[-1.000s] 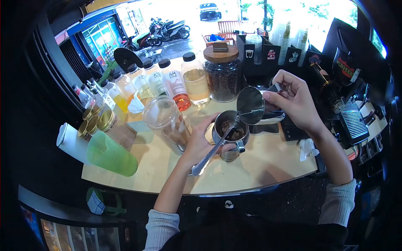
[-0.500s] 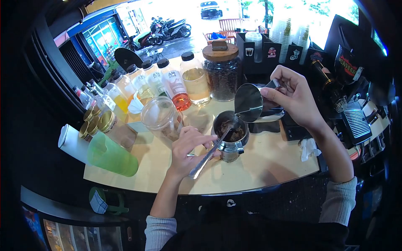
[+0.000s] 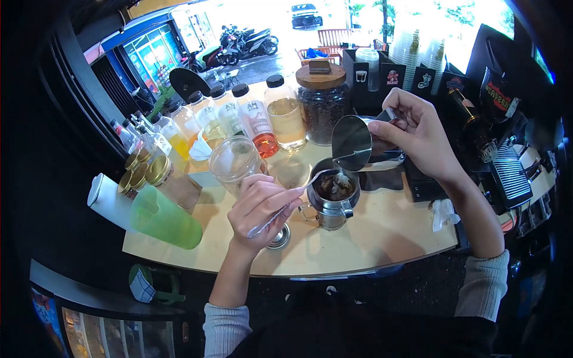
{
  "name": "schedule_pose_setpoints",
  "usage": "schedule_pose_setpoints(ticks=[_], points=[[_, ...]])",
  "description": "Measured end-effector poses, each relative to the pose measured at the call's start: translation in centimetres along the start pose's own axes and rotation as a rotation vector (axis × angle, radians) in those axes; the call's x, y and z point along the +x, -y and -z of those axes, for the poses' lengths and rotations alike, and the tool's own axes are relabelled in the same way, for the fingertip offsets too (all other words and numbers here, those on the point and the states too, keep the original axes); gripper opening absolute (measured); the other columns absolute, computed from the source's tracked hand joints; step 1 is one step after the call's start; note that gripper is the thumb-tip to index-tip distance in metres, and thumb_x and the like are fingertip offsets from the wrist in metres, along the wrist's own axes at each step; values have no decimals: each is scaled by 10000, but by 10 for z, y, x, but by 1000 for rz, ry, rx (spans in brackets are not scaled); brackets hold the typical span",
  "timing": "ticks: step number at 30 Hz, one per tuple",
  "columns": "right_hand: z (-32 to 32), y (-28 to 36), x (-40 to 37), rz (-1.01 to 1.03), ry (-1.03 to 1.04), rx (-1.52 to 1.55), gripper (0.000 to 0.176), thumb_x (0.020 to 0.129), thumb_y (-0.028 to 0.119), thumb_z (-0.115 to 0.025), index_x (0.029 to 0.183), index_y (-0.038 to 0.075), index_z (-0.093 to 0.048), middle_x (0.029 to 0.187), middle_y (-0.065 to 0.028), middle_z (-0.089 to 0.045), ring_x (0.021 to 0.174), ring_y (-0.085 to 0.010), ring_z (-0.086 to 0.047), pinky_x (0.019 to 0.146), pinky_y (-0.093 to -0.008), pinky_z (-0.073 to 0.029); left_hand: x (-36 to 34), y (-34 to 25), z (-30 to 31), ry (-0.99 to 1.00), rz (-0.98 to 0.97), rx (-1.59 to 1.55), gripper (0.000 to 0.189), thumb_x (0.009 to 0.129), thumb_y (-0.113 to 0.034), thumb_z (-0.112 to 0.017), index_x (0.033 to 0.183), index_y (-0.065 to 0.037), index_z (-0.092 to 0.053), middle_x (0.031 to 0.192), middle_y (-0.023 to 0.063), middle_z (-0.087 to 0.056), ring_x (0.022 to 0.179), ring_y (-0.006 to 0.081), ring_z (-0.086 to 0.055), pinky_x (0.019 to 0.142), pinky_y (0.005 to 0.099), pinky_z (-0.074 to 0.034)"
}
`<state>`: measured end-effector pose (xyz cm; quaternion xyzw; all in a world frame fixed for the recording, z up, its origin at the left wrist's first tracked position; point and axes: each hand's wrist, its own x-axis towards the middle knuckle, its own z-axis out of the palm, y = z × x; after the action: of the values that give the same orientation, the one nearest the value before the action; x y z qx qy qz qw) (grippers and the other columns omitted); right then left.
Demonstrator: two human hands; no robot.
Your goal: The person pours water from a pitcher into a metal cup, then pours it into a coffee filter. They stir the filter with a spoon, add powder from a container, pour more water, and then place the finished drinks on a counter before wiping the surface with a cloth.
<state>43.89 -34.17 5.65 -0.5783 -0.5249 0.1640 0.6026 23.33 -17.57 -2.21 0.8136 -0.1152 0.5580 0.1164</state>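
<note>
Left hand point(image 3: 262, 209): closed around the spoon point(image 3: 316, 176), its tip held in the steel cup point(image 3: 330, 207).
Right hand point(image 3: 418, 134): the pitcher point(image 3: 352, 146) is gripped by its handle and tilted above the cup's 1 o'clock rim.
Risk: liquid could be spilled by too steep a tilt; the cup, steadied by neither hand, could be knocked by the spoon.
Spoon: long axis laid from 8 to 2 o'clock, tip toward 2.
Pitcher: mouth turned toward 9 o'clock, axis roughly 9 to 3.
Cup: upright, with dark contents.
Counter point(image 3: 388, 244): round metal lid point(image 3: 279, 237) seen at the cup's 8 o'clock, bean jar point(image 3: 325, 113) at 12.
</note>
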Motion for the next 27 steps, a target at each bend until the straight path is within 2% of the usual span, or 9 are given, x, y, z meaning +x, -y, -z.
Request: schedule_pose_setpoints(ticks=[5, 12, 20, 27], points=[[-3, 4, 2, 55, 17, -149, 199, 841, 84, -656, 794, 23, -472, 688, 30, -522, 662, 1, -547, 593, -163, -515, 6, -2, 9, 12, -11, 50, 200, 716, -74, -756, 908, -79, -700, 692, 6, -607, 627, 147, -571, 676, 323, -474], [-11, 6, 6, 46, 18, -98, 207, 839, 100, -664, 796, 18, -478, 678, 26, -529, 654, -7, -552, 589, -162, -504, 7, -7, 12, 28, -29, 88, 233, 695, -60, -766, 917, -78, -696, 711, 3, -611, 639, 149, -567, 667, 305, -466], [-7, 3, 8, 65, -12, -280, 208, 831, 91, -665, 790, 18, -475, 665, 37, -505, 638, -2, -531, 598, -163, -507, 7, -9, 12, 32, -33, 92, 248, 684, -48, -770, 919, -77, -693, 715, 3, -613, 642, 153, -570, 665, 307, -463], [-2, 6, 3, 59, -47, -221, 199, 830, 63, -651, 784, 14, -464, 661, 44, -457, 650, 5, -511, 604, -170, -526, 7, -8, 7, 34, -41, 112, 241, 683, -45, -772, 907, -77, -689, 716, 5, -617, 641, 150, -575, 672, 309, -471]])
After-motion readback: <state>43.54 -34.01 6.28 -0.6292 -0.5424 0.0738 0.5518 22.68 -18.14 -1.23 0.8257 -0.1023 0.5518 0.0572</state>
